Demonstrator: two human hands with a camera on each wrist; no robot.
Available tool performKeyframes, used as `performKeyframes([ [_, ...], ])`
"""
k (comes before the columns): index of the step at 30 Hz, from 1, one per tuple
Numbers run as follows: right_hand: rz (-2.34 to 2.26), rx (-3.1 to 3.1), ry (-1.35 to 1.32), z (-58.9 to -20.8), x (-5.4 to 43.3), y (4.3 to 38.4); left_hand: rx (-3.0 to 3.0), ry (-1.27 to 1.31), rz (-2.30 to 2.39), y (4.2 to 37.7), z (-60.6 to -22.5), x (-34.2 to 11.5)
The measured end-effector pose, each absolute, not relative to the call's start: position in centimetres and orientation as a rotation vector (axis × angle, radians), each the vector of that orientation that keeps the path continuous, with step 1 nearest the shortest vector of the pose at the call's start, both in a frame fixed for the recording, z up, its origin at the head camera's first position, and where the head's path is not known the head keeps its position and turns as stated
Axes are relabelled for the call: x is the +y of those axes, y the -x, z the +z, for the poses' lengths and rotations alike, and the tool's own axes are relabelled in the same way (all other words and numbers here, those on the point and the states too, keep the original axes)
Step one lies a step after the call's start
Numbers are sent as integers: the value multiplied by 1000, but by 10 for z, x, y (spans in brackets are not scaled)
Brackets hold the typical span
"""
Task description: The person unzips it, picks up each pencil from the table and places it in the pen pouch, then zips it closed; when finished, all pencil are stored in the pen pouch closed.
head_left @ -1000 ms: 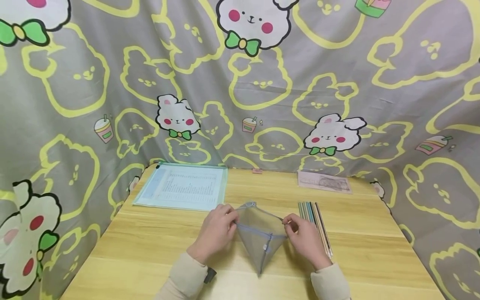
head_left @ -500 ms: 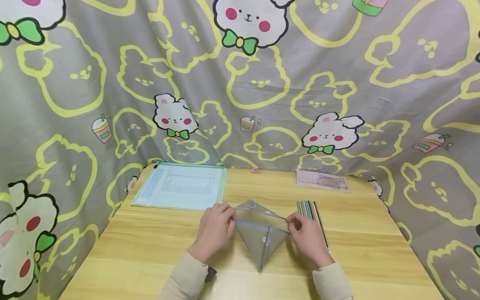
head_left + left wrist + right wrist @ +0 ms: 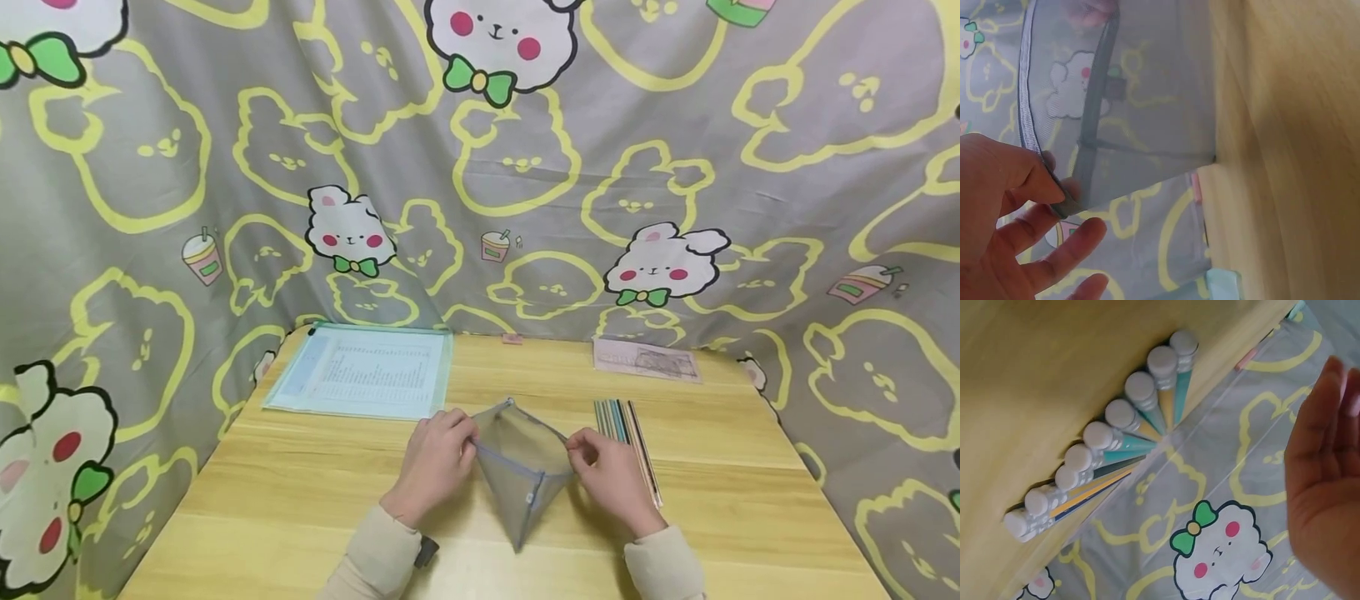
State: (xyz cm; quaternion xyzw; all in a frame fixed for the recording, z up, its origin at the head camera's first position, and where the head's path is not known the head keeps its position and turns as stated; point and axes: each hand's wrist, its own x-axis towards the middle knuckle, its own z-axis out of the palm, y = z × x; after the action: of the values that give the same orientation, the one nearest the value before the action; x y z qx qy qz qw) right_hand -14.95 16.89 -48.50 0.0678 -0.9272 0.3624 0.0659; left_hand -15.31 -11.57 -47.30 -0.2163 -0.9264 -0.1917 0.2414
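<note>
Between both hands a grey mesh zipper pouch [image 3: 517, 475] is spread, its mouth gaping and its pointed lower corner toward me on the table. At one end of the mouth, my left hand [image 3: 437, 458] pinches the zippered edge; the left wrist view shows thumb and forefinger on that corner, the other fingers spread. The opposite end is pinched by my right hand [image 3: 611, 477]. Just beyond the right hand lie several pencils [image 3: 621, 425] in a row, partly hidden by it. Their pale eraser ends [image 3: 1094, 434] face the right wrist camera.
A pale green document folder [image 3: 360, 371] with a printed sheet lies at the back left of the wooden table [image 3: 285, 500]. Toward the back right is a pinkish printed slip [image 3: 647, 361]. A small pink eraser-like block [image 3: 512, 339] sits at the back edge. Patterned curtains [image 3: 420, 167] enclose the table.
The pouch mouth narrowed as my hands came slightly closer together over the last half second, after widening before that. Its far edge sags open more now. Both hands keep hold of it.
</note>
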Motion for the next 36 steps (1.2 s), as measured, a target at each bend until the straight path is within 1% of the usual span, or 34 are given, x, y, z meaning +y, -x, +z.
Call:
performKeyframes([
  [6,1235,-2797,-297,-488,160,148,-2524,649,-633,153,-473,-113],
  [12,1249,-2759,-369,-486,164,148,-2552,681,-774,150,-473,-108],
  [15,1198,-2734,-309,-483,177,151,-2536,711,-778,151,-473,-106],
  [22,856,-2930,49,-477,235,174,-2512,746,-770,155,-470,-106],
  [24,814,-2996,115,-479,252,180,-2519,748,-768,156,-469,-106],
  [26,803,-3038,150,-484,266,187,-2530,757,-765,156,-469,-106],
  [30,772,-3085,138,-497,280,193,-2543,790,-777,154,-470,-105],
  [36,775,-3117,136,-504,278,198,-2546,832,-810,155,-472,-105],
])
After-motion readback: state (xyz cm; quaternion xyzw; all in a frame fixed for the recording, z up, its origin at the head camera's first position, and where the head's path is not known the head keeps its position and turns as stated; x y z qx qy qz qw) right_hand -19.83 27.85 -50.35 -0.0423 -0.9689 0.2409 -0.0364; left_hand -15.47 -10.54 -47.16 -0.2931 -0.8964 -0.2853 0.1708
